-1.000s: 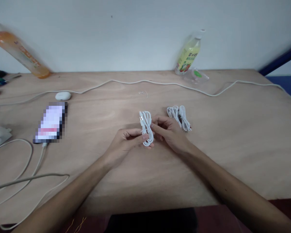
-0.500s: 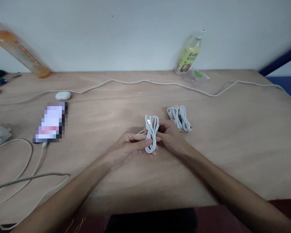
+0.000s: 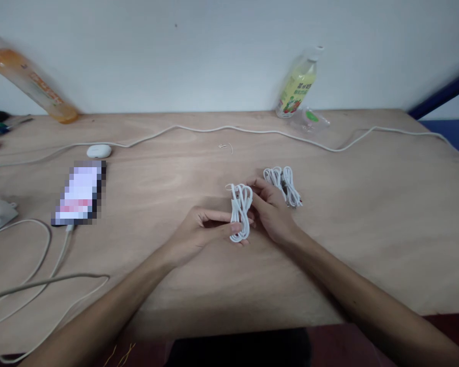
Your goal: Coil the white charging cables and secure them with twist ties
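A coiled white cable [image 3: 241, 211] stands upright in my left hand [image 3: 206, 227], folded into long loops, its thumb pressed across the lower front. Closed at the upper right side of that bundle is my right hand [image 3: 270, 209], with index finger and thumb against the loops and the fingertips partly hidden. A thin white tie end [image 3: 228, 186] sticks out to the left at the bundle's top. Just beyond my right hand lie several more coiled white cables [image 3: 289, 187], side by side on the table. Small loose white ties [image 3: 226, 147] rest farther back.
On the left are a phone [image 3: 79, 193] on a charging cable, a white earbud case [image 3: 99, 151] and looped cords [image 3: 48, 255]. A long white cord [image 3: 252, 131] crosses the back. An orange bottle [image 3: 48, 94], a yellow bottle [image 3: 298, 89] and clear plastic packaging [image 3: 311, 121] stand near the wall.
The thin tie end has gone from the bundle's left side to its top. My right fingers have risen slightly along the bundle, which has turned a little. My left hand still holds it.
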A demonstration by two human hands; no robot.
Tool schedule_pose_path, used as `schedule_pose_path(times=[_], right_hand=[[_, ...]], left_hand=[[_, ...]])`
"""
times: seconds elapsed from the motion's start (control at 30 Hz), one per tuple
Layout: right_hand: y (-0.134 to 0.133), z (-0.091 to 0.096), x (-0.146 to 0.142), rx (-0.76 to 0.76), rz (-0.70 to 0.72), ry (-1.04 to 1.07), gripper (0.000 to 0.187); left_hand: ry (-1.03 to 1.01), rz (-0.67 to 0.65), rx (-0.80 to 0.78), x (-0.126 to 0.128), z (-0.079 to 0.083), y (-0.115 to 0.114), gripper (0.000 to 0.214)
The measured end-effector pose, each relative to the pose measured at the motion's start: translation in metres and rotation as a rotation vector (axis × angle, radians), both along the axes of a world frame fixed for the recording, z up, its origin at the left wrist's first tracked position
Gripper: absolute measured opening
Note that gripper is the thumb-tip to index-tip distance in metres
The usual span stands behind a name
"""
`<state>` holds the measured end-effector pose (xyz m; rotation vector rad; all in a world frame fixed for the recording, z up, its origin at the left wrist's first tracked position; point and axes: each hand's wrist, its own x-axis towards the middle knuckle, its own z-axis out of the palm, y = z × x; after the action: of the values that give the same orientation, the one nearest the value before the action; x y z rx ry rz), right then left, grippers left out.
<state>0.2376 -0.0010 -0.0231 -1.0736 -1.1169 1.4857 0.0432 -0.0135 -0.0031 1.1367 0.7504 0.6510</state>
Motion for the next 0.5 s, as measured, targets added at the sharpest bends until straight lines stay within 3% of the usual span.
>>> schedule_pose_path(times=[0.27, 0.5], right_hand=[[-0.0005, 0.0037, -0.0009, -0.027, -0.069, 0.102, 0.041], [-0.0025, 0.0069, -0.0023, -0.020, -0.048, 0.033, 0.039]], left_hand=[[0.269, 0.395, 0.155, -0.0001, -0.0043, -0.0019, 0.013], [0.295, 0.493, -0.142, 0.0010, 0.0005, 0.0032, 0.013]])
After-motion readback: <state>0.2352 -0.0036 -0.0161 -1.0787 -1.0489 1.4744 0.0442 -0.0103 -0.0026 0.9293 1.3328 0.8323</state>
